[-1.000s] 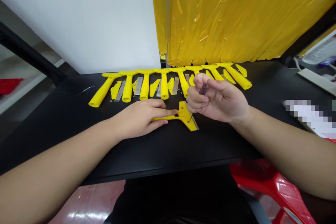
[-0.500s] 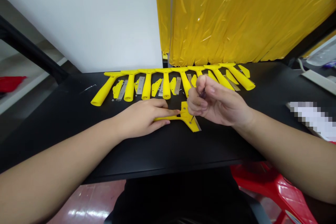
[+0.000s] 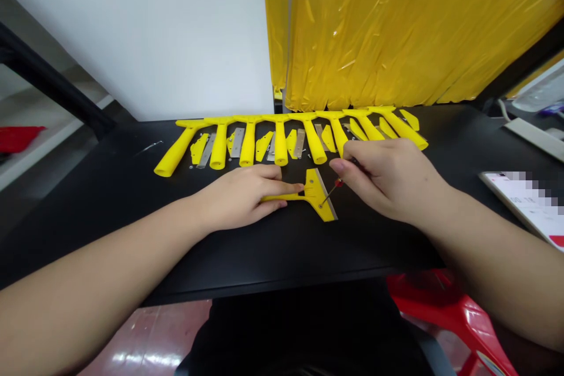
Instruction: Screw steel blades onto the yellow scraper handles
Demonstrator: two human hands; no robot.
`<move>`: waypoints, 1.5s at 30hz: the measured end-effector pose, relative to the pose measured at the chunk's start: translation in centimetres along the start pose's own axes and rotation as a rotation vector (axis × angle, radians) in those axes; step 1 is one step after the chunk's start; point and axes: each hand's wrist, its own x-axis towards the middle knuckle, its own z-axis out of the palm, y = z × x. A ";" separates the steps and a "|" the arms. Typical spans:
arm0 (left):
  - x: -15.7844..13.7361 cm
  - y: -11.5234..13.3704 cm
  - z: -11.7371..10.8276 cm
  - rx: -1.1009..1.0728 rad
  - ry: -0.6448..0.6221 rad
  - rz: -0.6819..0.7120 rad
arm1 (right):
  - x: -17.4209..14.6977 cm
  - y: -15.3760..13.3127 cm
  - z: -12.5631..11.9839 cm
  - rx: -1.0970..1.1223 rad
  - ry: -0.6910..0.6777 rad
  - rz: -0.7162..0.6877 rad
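Note:
A yellow scraper [image 3: 315, 195] lies on the black table, its wide head to the right with a thin metal blade along the edge. My left hand [image 3: 251, 195] is closed around its handle and presses it down. My right hand [image 3: 381, 173] grips a screwdriver [image 3: 338, 183] with a red collar; its handle is mostly hidden in the fingers. The slanted shaft ends at the screw [image 3: 321, 205] nearer me on the scraper head. A second screw [image 3: 312, 181] sits farther up on the head.
Behind my hands stands a row of several yellow scraper handles [image 3: 247, 144], with metal blades [image 3: 237, 142], yellow cover plates [image 3: 264, 145] and small screws between them. A phone [image 3: 520, 197] lies at the right. A red stool [image 3: 458, 305] stands below the table edge.
My right hand has turned over and shifted right, tilting the screwdriver; its red collar now shows. The tip remains at the same screw. My left hand and the scraper have hardly moved.

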 end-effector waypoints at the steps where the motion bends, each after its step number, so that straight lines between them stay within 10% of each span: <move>1: 0.0 0.0 0.0 -0.001 -0.002 0.004 | 0.1 0.1 -0.1 0.018 -0.034 -0.026; 9: 0.3 0.0 -0.3 -0.017 -0.012 0.036 | 0.3 1.6 -0.6 0.177 -0.161 -0.278; 19: 0.3 -0.2 -0.1 -0.009 -0.011 0.049 | 0.1 2.1 -0.9 0.576 -0.253 -0.149; 28: 0.2 -0.1 -0.3 -0.015 -0.040 0.032 | 0.1 -0.1 4.3 1.709 -0.213 0.262; 45: 0.2 0.0 -0.3 0.003 -0.033 0.029 | 0.3 0.6 4.7 1.712 -0.205 0.245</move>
